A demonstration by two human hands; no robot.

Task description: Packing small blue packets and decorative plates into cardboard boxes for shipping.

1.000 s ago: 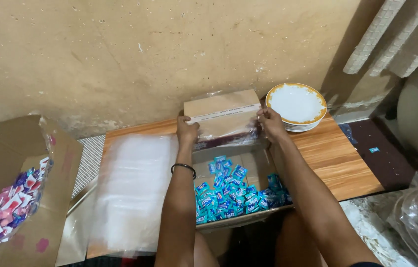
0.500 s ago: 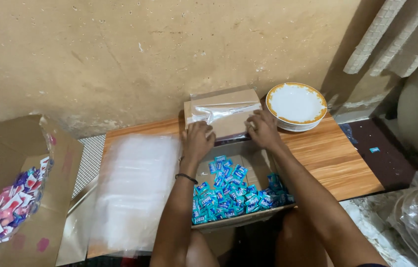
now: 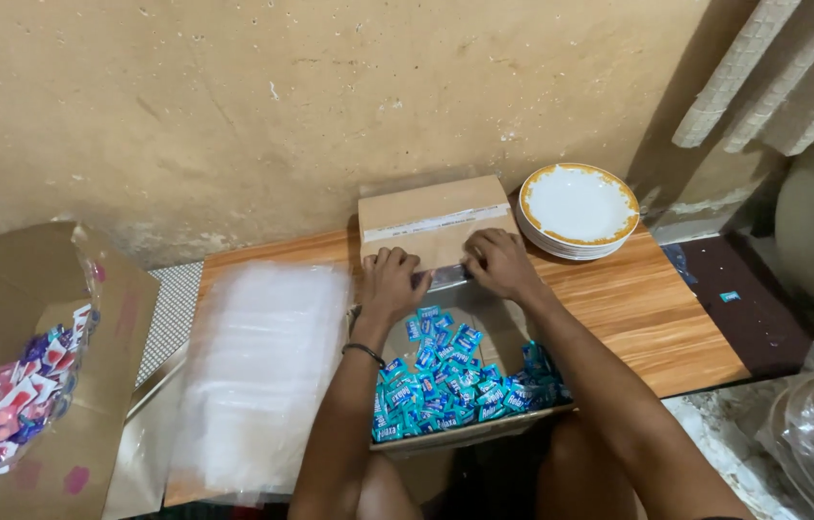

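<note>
Both hands down on the brown cardboard flap (image 3: 431, 223) at the table's back edge by the wall, taped with a pale strip; left hand (image 3: 391, 281) and right hand (image 3: 498, 264) press it, fingers curled. Below, the open box (image 3: 470, 430) brims with blue sachets (image 3: 446, 380)

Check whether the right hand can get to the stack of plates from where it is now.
Probably yes. The right hand rests on the cardboard box flap, and the stack of plates sits just beside it on the wooden table with nothing between them.
</note>
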